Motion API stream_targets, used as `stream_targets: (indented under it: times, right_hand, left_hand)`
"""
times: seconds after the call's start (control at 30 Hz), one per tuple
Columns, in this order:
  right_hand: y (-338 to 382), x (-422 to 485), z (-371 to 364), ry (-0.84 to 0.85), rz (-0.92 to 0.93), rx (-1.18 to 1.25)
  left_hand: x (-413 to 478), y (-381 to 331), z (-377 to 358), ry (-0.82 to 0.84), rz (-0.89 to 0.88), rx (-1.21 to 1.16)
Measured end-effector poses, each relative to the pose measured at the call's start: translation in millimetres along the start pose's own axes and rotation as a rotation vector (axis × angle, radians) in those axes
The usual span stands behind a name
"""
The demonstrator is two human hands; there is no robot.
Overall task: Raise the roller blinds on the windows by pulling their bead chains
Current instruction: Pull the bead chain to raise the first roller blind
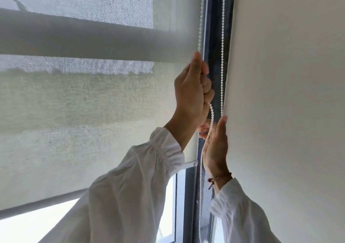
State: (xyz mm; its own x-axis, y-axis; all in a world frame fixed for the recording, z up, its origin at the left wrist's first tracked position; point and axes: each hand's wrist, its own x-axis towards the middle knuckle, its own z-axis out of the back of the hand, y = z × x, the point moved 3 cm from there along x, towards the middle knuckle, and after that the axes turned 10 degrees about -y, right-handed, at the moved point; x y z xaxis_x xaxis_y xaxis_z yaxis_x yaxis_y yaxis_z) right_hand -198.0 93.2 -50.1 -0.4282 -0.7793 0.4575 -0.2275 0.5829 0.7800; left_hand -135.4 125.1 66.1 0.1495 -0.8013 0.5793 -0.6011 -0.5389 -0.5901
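A pale woven roller blind [84,112] covers most of the window, its bottom bar [41,203] hanging above a strip of bright glass. Two strands of a white bead chain [200,18] run down beside the dark window frame [212,37]. My left hand [192,89] is clenched round the left strand, high up. Below and to the right, my right hand [215,145] is raised with its fingers stretched up along the right strand [222,56]; the chain crosses its palm, and whether it is gripped cannot be told.
A plain white wall [289,93] stands right beside the chain. White sleeves [130,196] cover both of my arms, and a thin brown bracelet [220,177] circles the right wrist. A dark horizontal bar [74,37] shows through the blind fabric.
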Motion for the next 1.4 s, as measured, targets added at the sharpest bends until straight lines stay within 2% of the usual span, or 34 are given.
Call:
stream_targets:
  times: [0.17,0.27,0.37,0.43,0.5,0.53,0.63,0.77,0.87,0.97,1.1,1.13,1.27,1.4]
  right_hand:
    - [54,39,-7,0.164,-0.139,0.222]
    - [90,54,-27,0.228,-0.131,0.252]
    - [123,73,-54,0.176,-0.018,0.143]
    - [133,83,-63,0.022,0.054,0.099]
    - [134,78,-64,-0.174,0.258,-0.016]
    - [134,67,-65,-0.219,0.39,-0.076]
    - [139,39,-65,-0.214,0.615,-0.041]
    - [146,27,-51,-0.239,0.662,-0.006]
    - [116,7,-37,-0.226,0.672,-0.054]
    - [66,-20,-21,-0.2,0.697,-0.119]
    - [10,-42,-7,-0.172,0.666,-0.197]
    - [4,-42,-6,-0.174,0.646,-0.207]
    - [-7,-30,-10,-0.114,0.483,-0.192]
    - [-13,-12,-8,-0.057,0.205,-0.022]
  left_hand:
    - [-20,43,30,-0.037,0.128,0.063]
    - [-38,75,52,-0.087,0.231,0.174]
    - [-58,99,73,-0.083,0.346,0.253]
    - [-72,107,81,-0.055,0.39,0.287]
    - [-77,112,82,-0.048,0.427,0.288]
    - [-75,115,85,-0.06,0.442,0.275]
    - [-60,113,87,-0.079,0.454,0.223]
    - [-43,95,87,-0.083,0.449,0.202]
    - [-21,74,80,-0.042,0.386,0.204]
    - [-4,44,57,0.072,0.29,0.208]
    - [10,4,12,0.221,0.191,0.297]
    - [13,-4,3,0.205,0.171,0.284]
    - [31,-9,2,-0.06,0.052,0.233]
    - [30,-7,11,-0.089,-0.118,0.19]
